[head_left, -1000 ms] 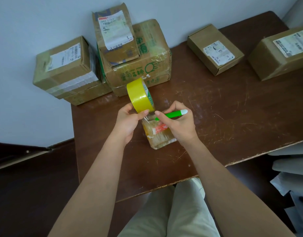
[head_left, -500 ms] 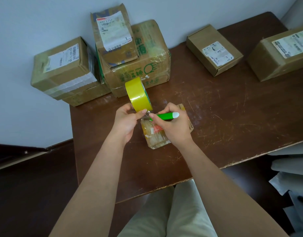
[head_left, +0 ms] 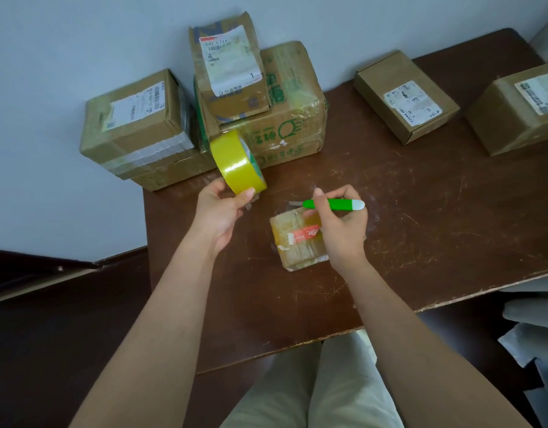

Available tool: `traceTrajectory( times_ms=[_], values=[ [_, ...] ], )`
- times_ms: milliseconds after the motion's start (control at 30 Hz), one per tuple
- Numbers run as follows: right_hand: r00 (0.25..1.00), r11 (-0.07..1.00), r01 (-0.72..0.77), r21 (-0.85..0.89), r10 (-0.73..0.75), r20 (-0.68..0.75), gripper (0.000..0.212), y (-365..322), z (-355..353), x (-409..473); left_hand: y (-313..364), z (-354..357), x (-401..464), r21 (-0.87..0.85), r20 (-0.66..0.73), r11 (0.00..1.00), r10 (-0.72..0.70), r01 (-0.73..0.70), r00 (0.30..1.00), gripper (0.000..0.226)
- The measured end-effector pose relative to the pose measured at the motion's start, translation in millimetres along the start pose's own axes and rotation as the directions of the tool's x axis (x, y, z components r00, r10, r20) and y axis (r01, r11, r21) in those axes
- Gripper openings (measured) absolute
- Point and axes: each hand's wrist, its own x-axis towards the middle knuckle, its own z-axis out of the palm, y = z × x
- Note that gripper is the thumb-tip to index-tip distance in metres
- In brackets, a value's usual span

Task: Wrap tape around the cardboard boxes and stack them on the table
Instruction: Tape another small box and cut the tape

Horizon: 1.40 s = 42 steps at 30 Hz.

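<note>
A small cardboard box (head_left: 294,247), glossy with tape and bearing a red label, lies on the brown table (head_left: 421,217) in front of me. My left hand (head_left: 218,208) grips a yellow tape roll (head_left: 235,163) held up to the left of the box, a short loose tape end hanging below it. My right hand (head_left: 340,223) holds a green cutter (head_left: 331,204) just above the box's far edge and partly covers the box's right side. A strip of tape end sticks up at the box's far edge.
Taped boxes are stacked at the back left against the wall: a big box with green print (head_left: 285,131), a smaller box (head_left: 232,75) on top, another box (head_left: 136,122) to the left. Two more boxes, one (head_left: 405,97) and another (head_left: 519,106), sit at the back right. The table's front edge runs near my knees.
My hands have drawn apart: the left hand carried the tape roll to the left, away from the cutter, and the tape no longer joins roll and box. The right hand stayed over the box.
</note>
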Motion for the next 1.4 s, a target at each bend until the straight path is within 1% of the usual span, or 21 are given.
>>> traceTrajectory(
  times_ms=[133, 233, 300, 400, 500, 567, 633, 667, 700, 733, 767, 800, 833, 900, 967, 1033, 1067, 1133, 1200, 1300, 1400],
  values=[
    [0.975, 0.969, -0.152, 0.195, 0.18, -0.134, 0.018, -20, -5, 9, -7, 8, -14, -0.06, 0.091, 0.994, -0.083, 0.089, 0.992, 0.025],
    [0.916, 0.918, -0.132, 0.373, 0.257, -0.309, 0.012, -27, -24, 28, -4, 18, -19, -0.112, 0.163, 0.988, -0.09, 0.109, 0.983, 0.025],
    [0.871, 0.901, -0.169, 0.399, 0.326, -0.367, 0.007, -22, -43, 39, 1, 27, -21, -0.129, 0.204, 0.985, -0.085, 0.113, 0.975, 0.027],
    [0.83, 0.854, -0.341, 0.394, 0.47, -0.301, 0.022, -6, -71, 44, 7, 40, -24, -0.159, 0.266, 0.979, -0.078, 0.124, 0.961, 0.032],
    [0.808, 0.813, -0.465, 0.35, 0.552, -0.209, 0.045, -1, -90, 41, 10, 54, -28, -0.148, 0.324, 0.982, -0.068, 0.122, 0.944, 0.033],
    [0.786, 0.815, -0.511, 0.272, 0.571, -0.236, 0.064, -1, -100, 42, 10, 64, -31, -0.131, 0.352, 0.983, -0.074, 0.128, 0.933, 0.036],
    [0.787, 0.856, -0.51, 0.091, 0.506, -0.353, 0.069, -5, -105, 42, 9, 76, -34, -0.11, 0.37, 0.985, -0.084, 0.134, 0.925, 0.04],
    [0.807, 0.875, -0.482, -0.043, 0.424, -0.41, 0.062, -9, -106, 43, 7, 83, -37, -0.098, 0.377, 0.986, -0.09, 0.136, 0.922, 0.041],
    [0.844, 0.893, -0.423, -0.154, 0.326, -0.427, 0.049, -17, -105, 42, 6, 90, -39, -0.084, 0.383, 0.987, -0.094, 0.136, 0.919, 0.042],
    [0.889, 0.915, -0.349, -0.202, 0.255, -0.38, 0.033, -26, -102, 41, 5, 98, -41, -0.067, 0.387, 0.989, -0.099, 0.135, 0.917, 0.041],
    [0.941, 0.945, -0.255, -0.205, 0.194, -0.277, 0.025, -37, -100, 38, 3, 105, -43, -0.05, 0.39, 0.99, -0.105, 0.134, 0.915, 0.041],
    [0.98, 0.969, -0.158, -0.191, 0.131, -0.15, 0.028, -49, -97, 34, 1, 113, -45, -0.029, 0.397, 0.991, -0.11, 0.132, 0.911, 0.041],
    [0.996, 0.981, -0.087, -0.172, 0.085, -0.02, 0.033, -60, -93, 31, -1, 120, -47, 0.001, 0.408, 0.993, -0.111, 0.121, 0.906, 0.041],
    [0.982, 0.99, -0.032, -0.138, 0.057, 0.178, 0.032, -78, -90, 28, -6, 133, -52, 0.095, 0.442, 0.993, -0.102, 0.067, 0.891, 0.041],
    [0.96, 0.987, -0.059, -0.149, 0.098, 0.264, 0.021, -84, -91, 30, -10, 144, -57, 0.194, 0.475, 0.981, -0.094, 0.001, 0.875, 0.043],
    [0.958, 0.98, -0.091, -0.178, 0.135, 0.253, 0.018, -83, -100, 35, -11, 154, -61, 0.257, 0.487, 0.966, -0.101, -0.031, 0.867, 0.05],
    [0.959, 0.981, -0.122, -0.148, 0.155, 0.238, 0.018, -80, -107, 36, -12, 158, -62, 0.274, 0.475, 0.961, -0.109, -0.029, 0.873, 0.052],
    [0.955, 0.981, -0.19, -0.031, 0.192, 0.224, 0.024, -78, -121, 37, -10, 166, -65, 0.29, 0.427, 0.957, -0.134, 0.006, 0.894, 0.047],
    [0.956, 0.974, -0.219, 0.052, 0.204, 0.211, 0.031, -78, -134, 37, -8, 177, -67, 0.317, 0.381, 0.948, -0.162, 0.036, 0.91, 0.047],
    [0.968, 0.978, -0.197, 0.076, 0.181, 0.172, 0.023, -78, -147, 42, -5, 195, -70, 0.344, 0.358, 0.938, -0.175, 0.045, 0.917, 0.057],
    [0.989, 0.991, -0.128, 0.03, 0.125, 0.081, 0.021, -75, -163, 52, 0, 208, -76, 0.348, 0.413, 0.931, -0.256, 0.109, 0.874, 0.061]
  ],
)
